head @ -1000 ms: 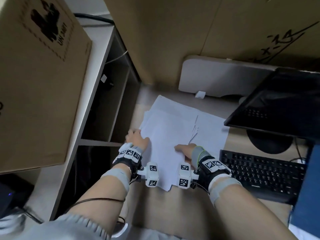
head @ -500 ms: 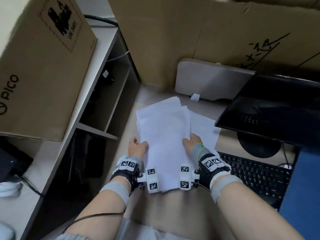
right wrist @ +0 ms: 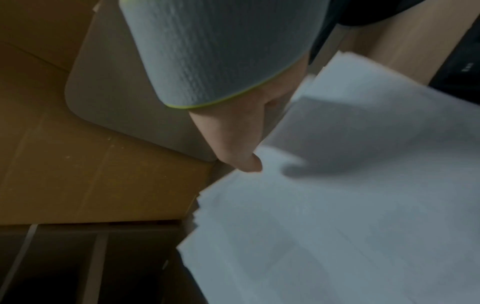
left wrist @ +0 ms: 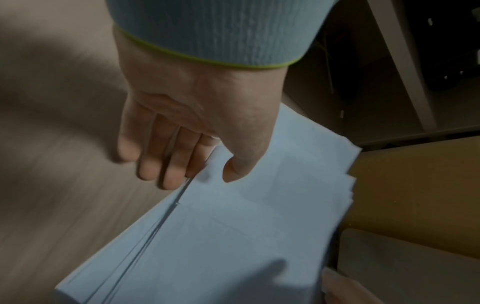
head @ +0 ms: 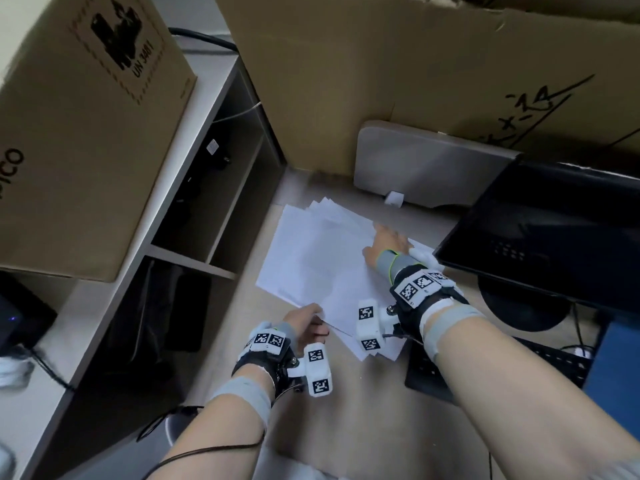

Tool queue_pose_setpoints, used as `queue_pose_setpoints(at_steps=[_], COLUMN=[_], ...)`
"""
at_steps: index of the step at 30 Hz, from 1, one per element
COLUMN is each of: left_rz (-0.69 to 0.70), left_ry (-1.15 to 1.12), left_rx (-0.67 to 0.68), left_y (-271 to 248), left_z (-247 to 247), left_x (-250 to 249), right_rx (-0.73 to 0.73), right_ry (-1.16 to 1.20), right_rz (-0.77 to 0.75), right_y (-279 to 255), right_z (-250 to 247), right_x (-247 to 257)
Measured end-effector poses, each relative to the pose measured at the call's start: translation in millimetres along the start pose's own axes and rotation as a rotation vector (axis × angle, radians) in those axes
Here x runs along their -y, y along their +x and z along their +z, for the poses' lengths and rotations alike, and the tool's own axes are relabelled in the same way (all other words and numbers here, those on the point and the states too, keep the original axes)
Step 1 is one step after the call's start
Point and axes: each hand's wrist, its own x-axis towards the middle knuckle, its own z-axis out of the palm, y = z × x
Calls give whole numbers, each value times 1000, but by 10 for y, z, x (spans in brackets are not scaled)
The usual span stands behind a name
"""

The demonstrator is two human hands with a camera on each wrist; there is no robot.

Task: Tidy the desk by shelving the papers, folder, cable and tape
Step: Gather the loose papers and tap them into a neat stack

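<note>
A loose stack of white papers (head: 322,258) lies slightly fanned on the wooden desk (head: 363,427), next to the shelf unit. My left hand (head: 306,323) pinches the stack's near edge; in the left wrist view the thumb lies on top of the papers (left wrist: 259,226) and the fingers (left wrist: 171,170) reach under them. My right hand (head: 386,244) holds the far right edge. In the right wrist view its thumb presses on the papers (right wrist: 337,226), and a curled sheet hides its fingers.
A dark open shelf unit (head: 194,261) stands at the left with a big cardboard box (head: 86,133) on top. A monitor (head: 554,230) and a keyboard (head: 512,368) crowd the right. Cardboard (head: 381,64) and a grey board (head: 433,168) close the back.
The stack has turned and fanned out. My left hand slid from the stack's left side to its near edge, and my right hand moved up to the far right edge.
</note>
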Motion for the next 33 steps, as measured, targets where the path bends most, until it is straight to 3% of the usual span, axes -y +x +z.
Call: queue_pose_setpoints(at_steps=[4,12,18,24,26,28,33], left_rz=[-37,-73,-10,115,191,310,502], left_ry=[2,-76,-79,-82,-89,-77,-175], left_rx=[-27,-69,-138,-311,-388,-452,-290], left_y=[125,246,209,215,283,-10,-488], left_z=[-28,-24,-29,-106,-162,-105,69], left_x=[-127,-261,-247,-118,-91,-201,-417], right_rx=[47,-50,212,365,340,275,85], right_ry=[-114,-160,-218,115,247,442,816], right_rz=[117,189,239,158,147,149,144], right_y=[214,390,207,-124,-273,-398,-694], right_z=[57,189,200,182,117,35,-185], right_x=[-57,-326,-143,0,-32,-123,-349])
